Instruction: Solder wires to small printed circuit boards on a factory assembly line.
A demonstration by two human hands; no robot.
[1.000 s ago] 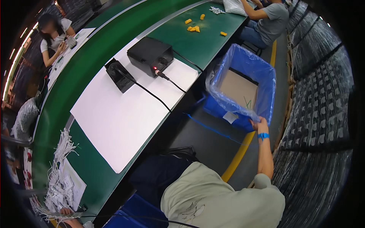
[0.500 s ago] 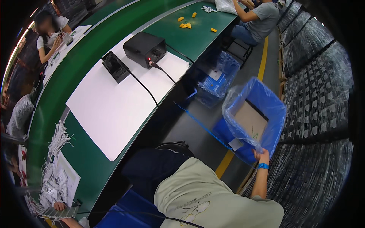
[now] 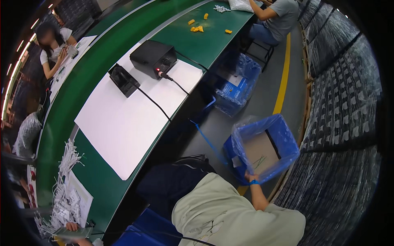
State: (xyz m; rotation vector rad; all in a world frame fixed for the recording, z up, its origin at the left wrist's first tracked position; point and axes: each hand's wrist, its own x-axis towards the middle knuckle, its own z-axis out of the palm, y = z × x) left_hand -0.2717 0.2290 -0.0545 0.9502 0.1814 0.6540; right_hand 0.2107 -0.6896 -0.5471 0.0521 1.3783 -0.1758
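My right hand, with a blue band at its wrist, is closed on the near rim of a blue bin on the right. A clear plastic liner hangs over the bin's edge. Inside lie a brown cardboard sheet and a few thin green strands. At the far lower left, my left hand grips a flat grey-green panel, partly blurred, that looks like a circuit board. Beside that hand, a heap of white cables lies on the green bench.
A black box with a red light and a black holder stand on a white sheet. Yellow pieces lie farther along. A second lined blue bin, wrapped stacks and two seated people are around.
The blue bin and my right hand have moved left and nearer to me. The bin is turned somewhat. The left hand still holds the panel, and the view has shifted slightly.
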